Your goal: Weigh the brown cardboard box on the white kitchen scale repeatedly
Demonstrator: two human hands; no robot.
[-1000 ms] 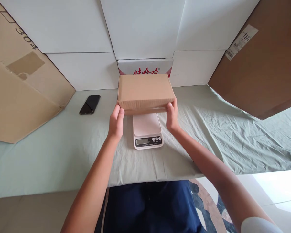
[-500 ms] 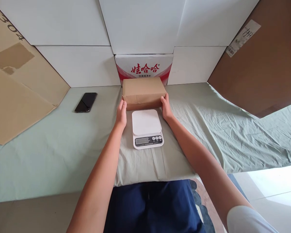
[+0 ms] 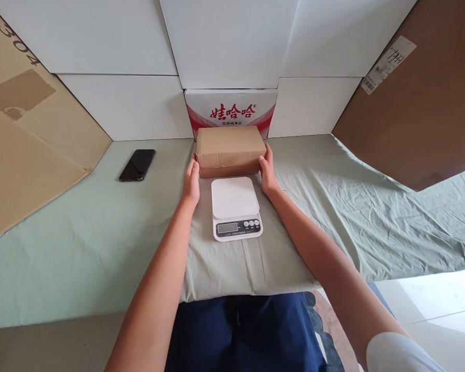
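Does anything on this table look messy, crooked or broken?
Nothing broken or spilled. The green cloth is wrinkled on the right, and the phone lies askew. The box, held between both hands, sits square behind the scale.

Your single head camera looked forward and down, close over the worktop [image 3: 101,243], toward the white wall panels [image 3: 225,41].

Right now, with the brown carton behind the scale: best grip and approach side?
Take the brown carton by its two short end faces, one hand per end, coming in from the left and right. It lies flat and long side to side, with the scale close in front and a printed box behind. The left hand and right hand are placed so now.
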